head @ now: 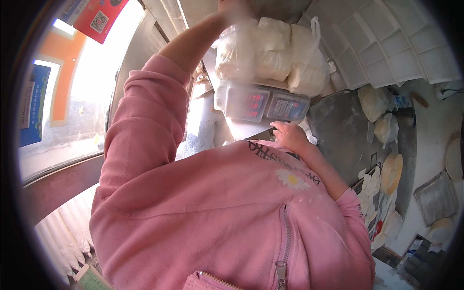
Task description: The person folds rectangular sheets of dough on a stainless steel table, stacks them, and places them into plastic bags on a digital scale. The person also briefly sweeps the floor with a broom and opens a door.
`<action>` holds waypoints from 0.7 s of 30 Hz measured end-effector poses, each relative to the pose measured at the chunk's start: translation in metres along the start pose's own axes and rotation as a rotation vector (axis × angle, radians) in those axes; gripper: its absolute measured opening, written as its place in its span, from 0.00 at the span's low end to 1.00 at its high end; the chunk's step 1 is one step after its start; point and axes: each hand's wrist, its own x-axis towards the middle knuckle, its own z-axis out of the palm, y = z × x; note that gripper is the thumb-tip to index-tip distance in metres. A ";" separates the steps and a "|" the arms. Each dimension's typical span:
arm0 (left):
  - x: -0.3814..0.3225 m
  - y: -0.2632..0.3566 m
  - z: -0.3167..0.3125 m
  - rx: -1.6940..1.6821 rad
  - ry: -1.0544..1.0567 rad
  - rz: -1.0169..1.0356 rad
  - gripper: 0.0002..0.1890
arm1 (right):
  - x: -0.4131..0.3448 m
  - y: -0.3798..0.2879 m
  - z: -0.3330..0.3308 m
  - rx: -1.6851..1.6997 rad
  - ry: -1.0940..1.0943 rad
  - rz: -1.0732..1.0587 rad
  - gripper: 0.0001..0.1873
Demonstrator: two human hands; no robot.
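A digital scale point(250, 103) with red lit digits and a keypad stands under a clear plastic cover. Behind its display, clear plastic bags of pale, stacked food point(273, 54) lie close together on its top. My left hand point(237, 7) reaches past them at the top edge, blurred and partly cut off; what it touches is hidden. Close in front of the keypad is my right hand point(290, 136), near my chest, its fingers apart and nothing visible in them.
A white plastic crate point(384, 43) with a gridded face stands at the upper right. On the dark worktop point(337, 130) are knotted plastic bags point(373, 103) and a round, tan ring-shaped thing point(391, 173). A bright window point(90, 90) is at the left, with filled white sacks point(65, 235) below.
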 end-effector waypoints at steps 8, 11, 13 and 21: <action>-0.023 0.017 -0.011 -0.083 -0.128 -0.016 0.26 | 0.008 0.012 0.004 0.056 0.011 -0.044 0.15; -0.033 0.013 -0.010 -0.259 -0.189 0.027 0.22 | 0.017 0.014 0.002 0.114 0.027 -0.123 0.14; -0.034 0.014 -0.014 -0.284 -0.214 0.064 0.23 | 0.021 0.014 -0.005 0.087 0.033 -0.173 0.15; -0.050 0.033 -0.035 -0.199 -0.240 0.125 0.16 | 0.032 0.000 -0.059 0.281 0.052 -0.253 0.14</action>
